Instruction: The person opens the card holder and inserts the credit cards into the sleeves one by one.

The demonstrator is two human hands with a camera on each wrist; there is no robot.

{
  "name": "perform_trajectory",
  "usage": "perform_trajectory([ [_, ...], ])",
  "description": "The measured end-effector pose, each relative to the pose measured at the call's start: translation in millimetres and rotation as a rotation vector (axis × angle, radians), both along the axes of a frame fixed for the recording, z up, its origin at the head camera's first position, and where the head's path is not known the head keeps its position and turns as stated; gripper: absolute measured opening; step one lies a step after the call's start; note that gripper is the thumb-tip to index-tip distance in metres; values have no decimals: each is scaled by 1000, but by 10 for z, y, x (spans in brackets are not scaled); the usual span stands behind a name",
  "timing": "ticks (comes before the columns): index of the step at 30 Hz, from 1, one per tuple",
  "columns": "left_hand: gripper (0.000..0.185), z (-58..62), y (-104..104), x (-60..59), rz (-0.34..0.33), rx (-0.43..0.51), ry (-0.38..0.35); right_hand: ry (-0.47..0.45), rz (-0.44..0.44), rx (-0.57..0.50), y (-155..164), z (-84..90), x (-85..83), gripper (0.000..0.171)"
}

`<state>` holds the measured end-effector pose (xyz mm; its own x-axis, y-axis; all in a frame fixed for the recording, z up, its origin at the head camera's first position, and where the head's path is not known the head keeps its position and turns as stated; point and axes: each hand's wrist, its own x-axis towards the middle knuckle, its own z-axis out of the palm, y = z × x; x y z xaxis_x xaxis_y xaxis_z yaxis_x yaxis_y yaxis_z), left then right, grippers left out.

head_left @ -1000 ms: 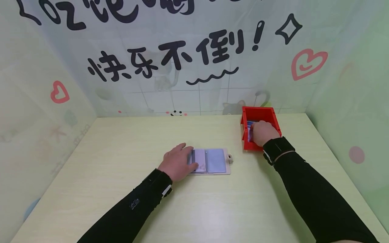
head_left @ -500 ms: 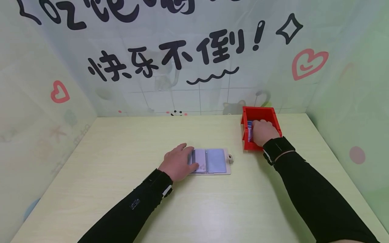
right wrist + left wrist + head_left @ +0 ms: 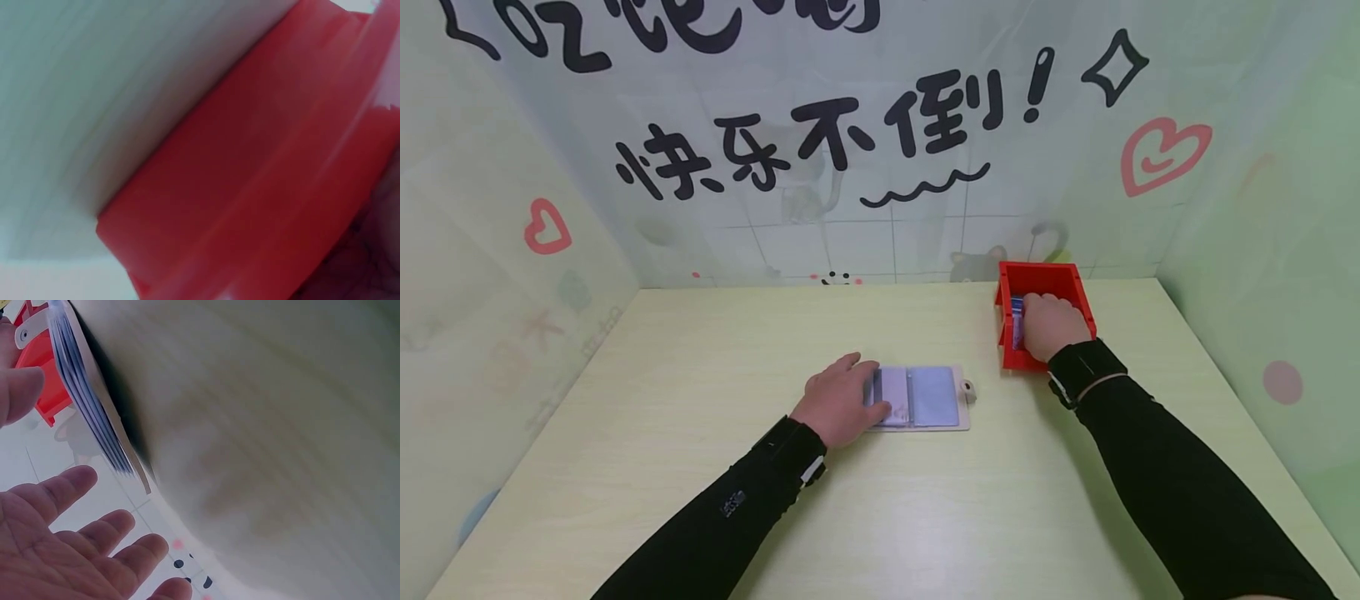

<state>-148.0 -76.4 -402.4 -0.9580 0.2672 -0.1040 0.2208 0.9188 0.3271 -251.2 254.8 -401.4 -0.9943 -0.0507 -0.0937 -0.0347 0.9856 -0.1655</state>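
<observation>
My left grip (image 3: 842, 402) is pressing flat on the open card holder (image 3: 922, 397) mid-surface, while my right grip (image 3: 1051, 325) is reaching into the red bin (image 3: 1009, 358) near the far right corner, fingers hidden, for the thin, stiff, probably slippery cards (image 3: 1017, 321), best pinched at their edges.

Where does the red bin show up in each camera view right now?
Head: red bin right of centre, at the table's far edge, with the right hand in it.
Left wrist: top left corner, behind the card holder.
Right wrist: its red wall fills the lower right.
Shared landmark: pale table.
</observation>
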Motion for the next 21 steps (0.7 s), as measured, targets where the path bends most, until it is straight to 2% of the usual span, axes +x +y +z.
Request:
perform_trajectory([
  [5,65,12,-1,4,0,3,2,3,-1,-1,-9,84,44,55],
  [14,65,22,-14,6,-5,6,-9,-93,-19,-94,10,242,108,51],
  [21,65,15,-18,8,-4,2,-11,-82,-57,-237,47,398,176,38],
])
